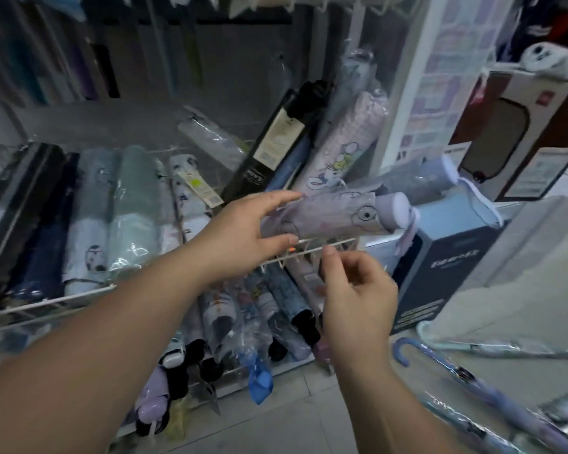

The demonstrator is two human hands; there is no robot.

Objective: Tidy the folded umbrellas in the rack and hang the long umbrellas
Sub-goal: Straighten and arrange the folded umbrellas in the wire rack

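A lilac folded umbrella (338,213) in a clear sleeve lies crosswise on the front wire of the white rack (312,250). My left hand (243,231) reaches its left end, fingers above and thumb below, spread around it and touching the sleeve. My right hand (354,296) hovers just below the rack's front wire with its fingers loosely curled, holding nothing. Several folded umbrellas (112,217) lie side by side on the upper shelf; more folded umbrellas (243,322) fill the lower shelf. Two long umbrellas (473,381) lie on the floor at the right.
A black sleeved umbrella (273,139) and a pink cartoon one (341,149) lean at the back right of the rack. A dark blue box (446,267) and brown boxes (522,142) stand to the right. Long umbrellas (79,60) hang behind the rack.
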